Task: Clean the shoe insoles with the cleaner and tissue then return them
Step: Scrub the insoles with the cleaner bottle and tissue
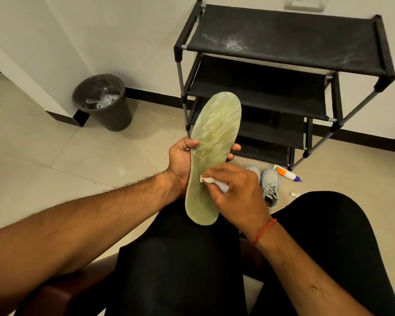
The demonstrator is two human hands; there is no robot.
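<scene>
My left hand point(180, 160) grips a pale green mesh insole point(214, 137) around its middle, thumb on the left edge and fingertips showing past the right edge; its toe end points up and away, its heel end rests on my lap. With my right hand point(235, 192) I pinch a folded white tissue point(211, 182) and press it against the insole's lower half. A pair of light blue shoes point(269, 185) sits on the floor just beyond my knees. The cleaner bottle point(286, 172), white with an orange label and purple tip, lies on the floor to the right of the shoes.
A black multi-tier shoe rack point(283, 42) stands against the wall ahead, dusty on top. A dark waste bin point(103, 101) with a plastic liner sits at the left by the wall corner. A small white cap point(294, 194) lies on the tiled floor. My legs in black trousers fill the foreground.
</scene>
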